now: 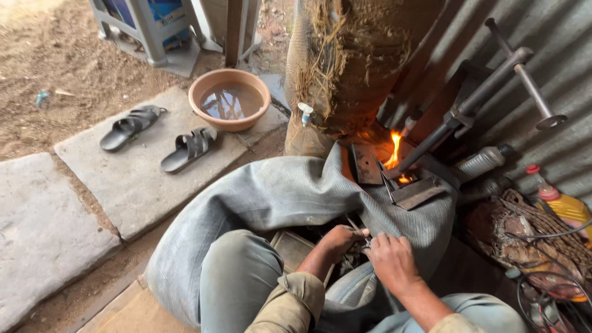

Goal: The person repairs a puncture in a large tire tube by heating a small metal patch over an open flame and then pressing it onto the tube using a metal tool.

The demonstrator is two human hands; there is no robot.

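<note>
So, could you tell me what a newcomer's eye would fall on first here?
The open flame at upper right, burning on a metal press that clamps a big grey inner tube. Below it the left hand and right hand meet over small dark items. At upper centre sits a water bowl.

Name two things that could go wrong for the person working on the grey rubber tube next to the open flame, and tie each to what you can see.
1. The grey rubber tube is draped right up to the flame in the metal press; it could scorch or catch.
2. Both hands, left hand and right hand, work close below that fire, so a burn seems possible.
</note>
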